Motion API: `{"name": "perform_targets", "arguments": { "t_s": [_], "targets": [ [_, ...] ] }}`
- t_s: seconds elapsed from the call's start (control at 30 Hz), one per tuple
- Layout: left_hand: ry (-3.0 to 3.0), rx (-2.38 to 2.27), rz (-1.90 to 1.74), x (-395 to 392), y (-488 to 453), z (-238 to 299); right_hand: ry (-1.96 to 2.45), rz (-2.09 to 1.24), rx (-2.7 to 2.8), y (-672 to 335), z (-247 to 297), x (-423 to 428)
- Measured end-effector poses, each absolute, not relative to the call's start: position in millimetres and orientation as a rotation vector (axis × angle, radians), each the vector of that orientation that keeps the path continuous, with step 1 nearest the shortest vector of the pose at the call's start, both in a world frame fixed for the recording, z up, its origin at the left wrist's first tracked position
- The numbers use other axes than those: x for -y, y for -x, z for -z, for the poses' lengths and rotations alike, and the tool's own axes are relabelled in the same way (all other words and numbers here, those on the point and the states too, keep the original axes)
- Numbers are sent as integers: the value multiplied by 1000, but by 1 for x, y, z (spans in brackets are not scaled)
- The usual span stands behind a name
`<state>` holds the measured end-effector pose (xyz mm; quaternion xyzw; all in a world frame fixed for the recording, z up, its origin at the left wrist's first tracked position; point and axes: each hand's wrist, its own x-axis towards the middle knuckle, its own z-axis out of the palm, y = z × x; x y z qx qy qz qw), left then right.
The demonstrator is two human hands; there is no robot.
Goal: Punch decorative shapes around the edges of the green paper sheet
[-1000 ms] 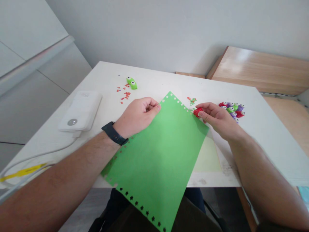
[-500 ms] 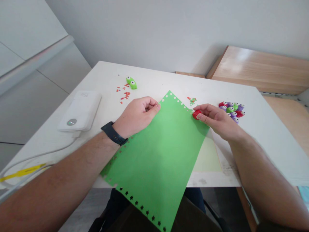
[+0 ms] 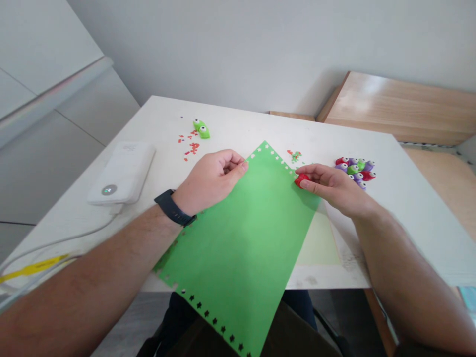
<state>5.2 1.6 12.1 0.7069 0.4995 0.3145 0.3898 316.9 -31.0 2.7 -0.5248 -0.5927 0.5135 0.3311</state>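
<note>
A sheet of green paper [image 3: 241,223] with star-shaped holes along several edges slants across the table and over its front edge. My left hand [image 3: 217,178] pinches the paper's upper left edge between thumb and fingers. My right hand [image 3: 330,186] is closed on a small red paper punch [image 3: 302,181], which sits at the paper's upper right edge where the row of holes ends. Fingers partly cover the punch, and its underside is hidden.
Several eyed figures in purple, green and red [image 3: 357,171] stand on the right; two green ones [image 3: 201,129] lie at the back left. Paper bits [image 3: 193,148] are scattered near them, more [image 3: 295,156] behind the sheet. A white power bank [image 3: 122,173] with a cable lies left.
The red punch and my right fingers have shifted slightly left and down with the paper's edge. My left hand keeps its pinch on the sheet.
</note>
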Motion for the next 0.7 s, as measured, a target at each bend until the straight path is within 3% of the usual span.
{"name": "perform_targets", "arguments": {
  "t_s": [0.7],
  "targets": [
    [-1817,-1274,-808,-1,-5,-13,1373,-1333,1666,-319,-2,30]
  ]
}}
